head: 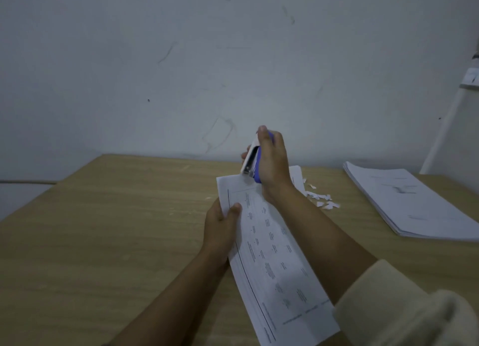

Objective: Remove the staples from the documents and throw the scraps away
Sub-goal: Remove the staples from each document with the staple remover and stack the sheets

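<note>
A printed white document (269,252) is held above the wooden table (116,229), running from the centre toward the lower right. My left hand (221,229) grips its left edge, thumb on top of the page. My right hand (272,159) holds a blue and white stapler (251,161) upright, its lower tip at the document's far top corner. Small torn paper scraps (321,198) lie on the table just right of my right wrist.
A thick stack of white papers (409,203) lies at the table's right side. A scuffed grey wall (207,73) rises behind the table's far edge. Bare wood stretches across the table's left half.
</note>
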